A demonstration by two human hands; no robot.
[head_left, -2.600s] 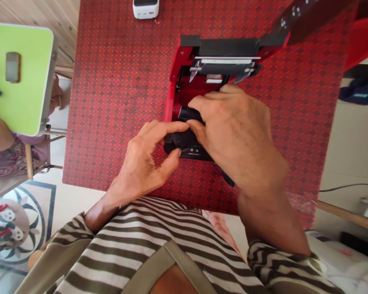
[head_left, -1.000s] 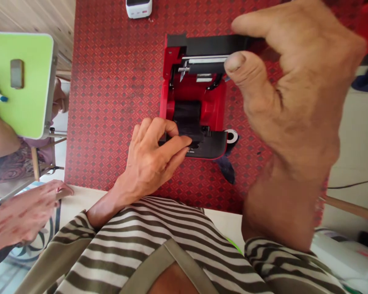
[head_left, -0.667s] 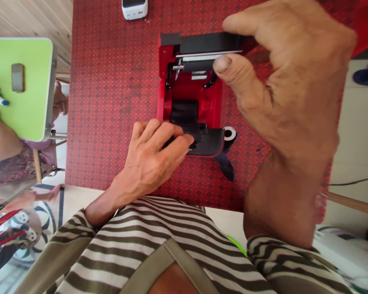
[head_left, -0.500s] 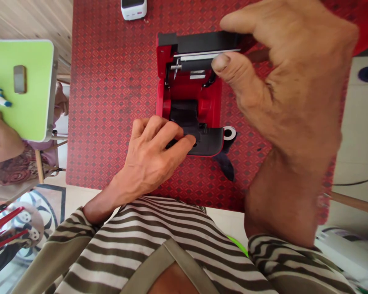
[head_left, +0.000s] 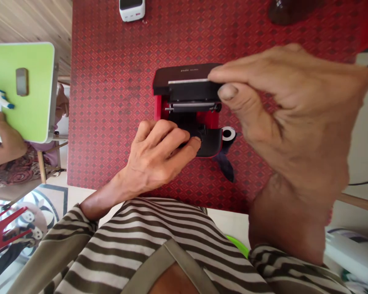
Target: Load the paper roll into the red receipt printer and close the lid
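A small red and black printer (head_left: 160,111) sits on a red patterned table cover (head_left: 110,81). Its black lid (head_left: 180,79) is tilted down, almost over the red body. My right hand (head_left: 282,118) pinches the lid's right end between thumb and fingers. My left hand (head_left: 159,157) rests curled against the printer's near left side, its fingertips pressing on the black front part (head_left: 213,145). A small black and white roll (head_left: 229,133) lies on the cover just right of the printer.
A white device (head_left: 131,9) stands at the far edge of the cover. To the left a green table (head_left: 21,106) holds a small grey block (head_left: 21,81), with another person's hand (head_left: 0,122) beside it. A dark object (head_left: 285,12) sits far right.
My right hand has swung the black lid down from fully open toward the red body. My left hand has stayed at the printer's front, its fingers sliding a little further right.
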